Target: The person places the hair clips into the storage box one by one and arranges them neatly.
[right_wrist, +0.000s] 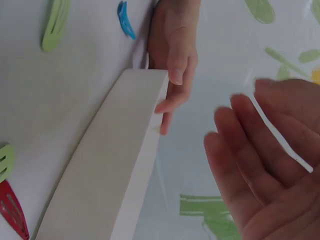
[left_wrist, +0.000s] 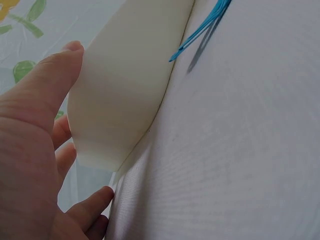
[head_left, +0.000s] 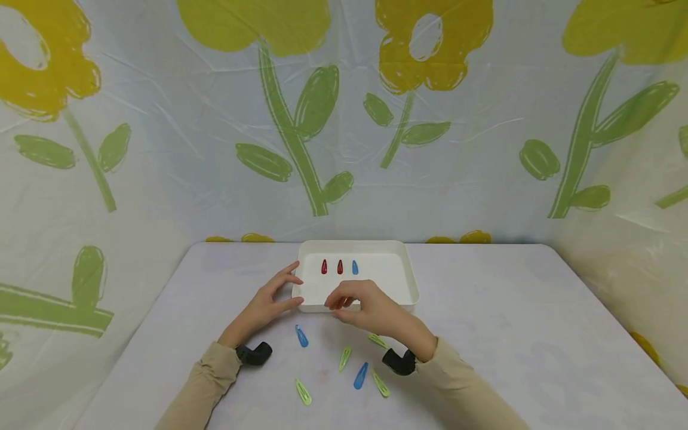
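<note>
A shallow white tray (head_left: 395, 286) holds two red snap hair clips, a left one (head_left: 324, 267) and a middle one (head_left: 340, 267), and a blue snap clip (head_left: 355, 267), all upright in a row. At the tray's left end rests my left hand (head_left: 269, 300), thumb by the front corner and the other fingers spread along the rim. Over the front wall hovers my right hand (head_left: 371, 304), fingers loosely bent with the tips near the thumb. In the right wrist view, no clip shows between the right hand's fingers (right_wrist: 245, 172).
Loose on the table (head_left: 484, 334) in front of the tray lie blue clips (head_left: 301, 335) and several green clips (head_left: 303, 392). A red clip (right_wrist: 12, 210) lies there beside a green one; the head view does not show it. Flower-printed cloth (head_left: 457, 197) hangs behind the table.
</note>
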### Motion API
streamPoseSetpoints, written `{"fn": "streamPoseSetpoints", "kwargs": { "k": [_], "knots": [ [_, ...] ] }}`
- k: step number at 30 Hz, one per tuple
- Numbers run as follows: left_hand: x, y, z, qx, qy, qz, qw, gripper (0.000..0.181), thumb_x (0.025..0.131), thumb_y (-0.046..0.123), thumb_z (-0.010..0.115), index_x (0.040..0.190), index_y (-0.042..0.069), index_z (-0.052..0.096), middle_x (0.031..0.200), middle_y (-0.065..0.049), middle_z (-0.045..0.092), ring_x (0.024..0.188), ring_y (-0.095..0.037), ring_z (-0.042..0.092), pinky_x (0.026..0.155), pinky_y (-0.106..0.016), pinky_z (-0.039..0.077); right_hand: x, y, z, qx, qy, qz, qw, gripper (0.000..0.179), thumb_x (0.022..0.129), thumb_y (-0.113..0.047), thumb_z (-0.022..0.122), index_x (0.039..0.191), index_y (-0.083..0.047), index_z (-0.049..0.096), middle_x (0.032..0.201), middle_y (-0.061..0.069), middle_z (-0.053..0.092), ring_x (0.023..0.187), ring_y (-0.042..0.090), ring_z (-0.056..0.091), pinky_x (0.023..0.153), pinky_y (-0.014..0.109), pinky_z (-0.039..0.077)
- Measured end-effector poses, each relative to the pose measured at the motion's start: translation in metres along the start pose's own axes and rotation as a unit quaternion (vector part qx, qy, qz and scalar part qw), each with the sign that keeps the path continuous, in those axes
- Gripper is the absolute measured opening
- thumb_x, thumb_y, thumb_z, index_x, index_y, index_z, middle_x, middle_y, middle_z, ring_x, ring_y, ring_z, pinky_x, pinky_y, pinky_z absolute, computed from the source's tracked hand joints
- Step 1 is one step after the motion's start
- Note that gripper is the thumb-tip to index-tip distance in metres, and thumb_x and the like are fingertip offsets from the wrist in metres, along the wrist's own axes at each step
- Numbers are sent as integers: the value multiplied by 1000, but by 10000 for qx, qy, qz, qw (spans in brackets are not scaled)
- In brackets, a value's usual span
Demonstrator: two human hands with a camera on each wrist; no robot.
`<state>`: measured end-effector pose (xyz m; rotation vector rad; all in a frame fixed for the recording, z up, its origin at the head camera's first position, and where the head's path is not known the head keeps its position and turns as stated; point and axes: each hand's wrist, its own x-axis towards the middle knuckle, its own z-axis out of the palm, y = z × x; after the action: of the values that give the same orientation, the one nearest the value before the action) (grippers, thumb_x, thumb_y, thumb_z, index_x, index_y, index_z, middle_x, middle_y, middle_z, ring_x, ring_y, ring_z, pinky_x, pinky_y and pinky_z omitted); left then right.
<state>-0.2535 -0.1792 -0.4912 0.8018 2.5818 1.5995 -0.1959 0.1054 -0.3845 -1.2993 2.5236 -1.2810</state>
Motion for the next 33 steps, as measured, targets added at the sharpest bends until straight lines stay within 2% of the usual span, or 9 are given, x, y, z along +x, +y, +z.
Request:
{"fn": "streamPoseSetpoints", "kwargs": {
  "k": [2, 8, 9, 15, 19, 24, 30, 33],
  "knots": [
    [-1, 6, 0, -28, 7, -26, 10000, 38, 91, 30, 75, 123, 16, 61, 161, 7, 27, 150, -22, 16, 118, -58, 15, -2, -1, -1, -45, -353, 125, 9993, 17, 89, -2, 73, 104, -9, 71, 98, 0, 71, 88, 7, 63, 82, 31, 57],
    [-1, 6, -1, -16, -22, -26, 10000, 39, 91, 31, 74, 124, 15, 60, 161, 7, 27, 150, -23, 16, 118, -58, 15, -4, 2, 0, -58, -1405, 336, 9895, 15, 88, -1, 74, 102, -7, 73, 97, 4, 72, 86, 5, 61, 83, 31, 56],
    [0, 1, 0, 0, -28, -13, 10000, 39, 91, 33, 74, 124, 17, 60, 161, 9, 27, 150, -22, 16, 118, -58, 15, -4, 3, 1, -48, -1566, 388, 9869, 14, 88, -1, 74, 100, -6, 74, 96, 5, 72, 86, 5, 61, 83, 29, 56],
    [0, 1, -1, -6, -66, 13, 10000, 38, 91, 32, 74, 123, 17, 60, 162, 7, 26, 151, -23, 14, 118, -58, 14, -7, 8, 9, -312, -2201, 717, 9723, 16, 82, 1, 78, 93, -11, 76, 88, -9, 70, 84, 7, 61, 82, 21, 52],
    [1, -1, -1, -19, -65, 44, 10000, 36, 92, 28, 74, 123, 18, 60, 162, 6, 26, 151, -23, 14, 118, -58, 14, -9, 11, 16, -590, -2383, 822, 9659, 19, 80, 2, 79, 90, -14, 77, 86, -13, 67, 79, 3, 58, 77, 16, 50],
    [2, 1, 0, -65, 1, 80, 9999, 35, 91, 20, 74, 123, 12, 60, 162, 0, 27, 150, -28, 16, 117, -60, 15, -9, 15, 22, -665, -2389, 872, 9648, 16, 79, 2, 79, 87, -13, 77, 85, -12, 65, 74, 0, 55, 72, 15, 49],
    [-2, 23, -1, -125, -1, 31, 9999, 36, 92, 14, 73, 123, 2, 59, 161, -11, 27, 150, -34, 15, 117, -61, 13, -9, 20, 29, -712, -2308, 868, 9665, 16, 79, 0, 81, 83, -15, 77, 81, -13, 63, 72, 0, 54, 69, 14, 49],
    [-4, 35, -2, -158, -20, 19, 9999, 36, 92, 14, 73, 122, 0, 59, 161, -13, 27, 150, -35, 16, 117, -61, 14, -9, 21, 30, -660, -2280, 835, 9678, 16, 79, 1, 81, 81, -14, 77, 79, -12, 63, 70, 0, 53, 68, 14, 49]
  ]
}}
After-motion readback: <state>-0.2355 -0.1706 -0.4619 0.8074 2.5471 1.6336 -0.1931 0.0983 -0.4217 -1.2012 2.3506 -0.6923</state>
